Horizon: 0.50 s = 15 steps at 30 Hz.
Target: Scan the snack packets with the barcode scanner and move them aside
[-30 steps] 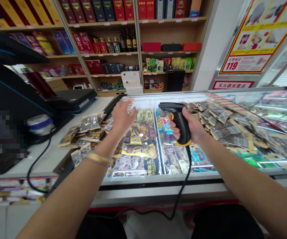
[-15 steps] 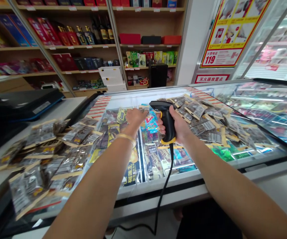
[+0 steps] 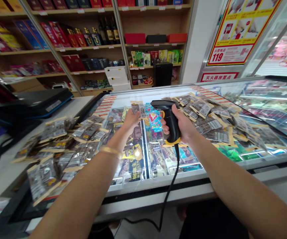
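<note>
My right hand (image 3: 183,124) is wrapped round the grip of a black and yellow barcode scanner (image 3: 172,124), held upright with its head pointing left and its cord hanging down. My left hand (image 3: 132,119) is closed on the near edge of a small clear snack packet (image 3: 138,109) with tan ends, just left of the scanner's head. Both hands are over the glass top of a chest freezer (image 3: 127,190). Similar packets lie in a pile on the left (image 3: 83,132) and in another pile on the right (image 3: 208,116).
Beneath the glass lie colourful frozen packs (image 3: 155,121). The scanner's black cord (image 3: 170,189) drops over the freezer's front edge. A counter with a dark device (image 3: 45,103) stands at the left. Behind are shelves (image 3: 88,48) of boxes and bottles, and a wall poster (image 3: 240,36).
My left hand has shifted a little left, and the packet in it now shows plainly beside the scanner. The scanner stays in my right hand. The view has turned slightly left.
</note>
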Available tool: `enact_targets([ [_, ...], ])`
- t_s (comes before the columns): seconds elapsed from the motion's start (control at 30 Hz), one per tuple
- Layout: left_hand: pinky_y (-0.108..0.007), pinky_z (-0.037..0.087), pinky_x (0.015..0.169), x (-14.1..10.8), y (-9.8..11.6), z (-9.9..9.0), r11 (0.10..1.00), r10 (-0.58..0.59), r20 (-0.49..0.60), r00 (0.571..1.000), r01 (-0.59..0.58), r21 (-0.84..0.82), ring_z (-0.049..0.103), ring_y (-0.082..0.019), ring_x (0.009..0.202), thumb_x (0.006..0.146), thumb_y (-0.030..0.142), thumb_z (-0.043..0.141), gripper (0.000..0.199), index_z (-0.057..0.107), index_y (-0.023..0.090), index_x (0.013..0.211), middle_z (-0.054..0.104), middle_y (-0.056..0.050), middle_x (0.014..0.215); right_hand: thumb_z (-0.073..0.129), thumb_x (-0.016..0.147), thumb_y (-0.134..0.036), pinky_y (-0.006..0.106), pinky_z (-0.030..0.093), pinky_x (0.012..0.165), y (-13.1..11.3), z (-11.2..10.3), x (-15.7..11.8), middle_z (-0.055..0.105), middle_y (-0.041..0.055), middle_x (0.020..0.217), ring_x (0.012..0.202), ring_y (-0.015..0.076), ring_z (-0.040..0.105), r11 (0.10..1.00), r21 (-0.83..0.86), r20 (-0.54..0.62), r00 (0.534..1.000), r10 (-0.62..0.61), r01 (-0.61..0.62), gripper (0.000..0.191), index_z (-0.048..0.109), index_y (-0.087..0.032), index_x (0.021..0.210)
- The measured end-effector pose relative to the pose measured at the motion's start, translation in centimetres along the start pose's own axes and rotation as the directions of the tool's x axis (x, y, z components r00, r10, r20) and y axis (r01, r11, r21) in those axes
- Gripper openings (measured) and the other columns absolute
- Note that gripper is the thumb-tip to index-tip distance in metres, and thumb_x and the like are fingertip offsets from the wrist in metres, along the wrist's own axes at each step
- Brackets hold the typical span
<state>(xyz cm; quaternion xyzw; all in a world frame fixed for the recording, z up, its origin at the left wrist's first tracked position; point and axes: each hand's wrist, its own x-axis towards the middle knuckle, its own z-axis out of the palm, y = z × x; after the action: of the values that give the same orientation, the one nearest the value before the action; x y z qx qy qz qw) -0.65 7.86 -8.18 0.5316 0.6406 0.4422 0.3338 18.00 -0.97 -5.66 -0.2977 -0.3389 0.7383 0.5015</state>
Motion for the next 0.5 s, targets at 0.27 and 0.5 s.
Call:
enact_targets([
  [0.27, -0.043, 0.059, 0.089, -4.2, -1.1, -4.9, 0.879, -0.170, 0.040, 0.985, 0.170, -0.446, 0.070, -0.017, 0.081, 0.077, 0.010, 0.054, 0.021, 0.060, 0.021, 0.093, 0.070, -0.001, 0.085, 0.055, 0.090, -0.066, 0.022, 0.040, 0.040, 1.2, 0.5, -0.6, 0.055, -0.0002, 0.061, 0.045, 0.0100, 0.045, 0.974, -0.148, 0.062, 0.981, 0.182, -0.171, 0.049, 0.060, -0.017, 0.096],
  [0.5, -0.037, 0.059, 0.085, -3.8, -3.0, -4.1, 0.859, -0.109, -0.005, 0.994, 0.092, -0.504, 0.071, -0.018, 0.083, 0.077, 0.015, 0.053, 0.020, 0.062, 0.021, 0.094, 0.072, -0.001, 0.083, 0.061, 0.085, -0.067, 0.022, 0.040, 0.039, 1.9, 0.6, -0.8, 0.055, -0.0017, 0.062, 0.044, 0.0096, 0.045, 0.936, -0.258, 0.103, 0.957, 0.272, -0.238, 0.051, 0.058, -0.017, 0.096],
])
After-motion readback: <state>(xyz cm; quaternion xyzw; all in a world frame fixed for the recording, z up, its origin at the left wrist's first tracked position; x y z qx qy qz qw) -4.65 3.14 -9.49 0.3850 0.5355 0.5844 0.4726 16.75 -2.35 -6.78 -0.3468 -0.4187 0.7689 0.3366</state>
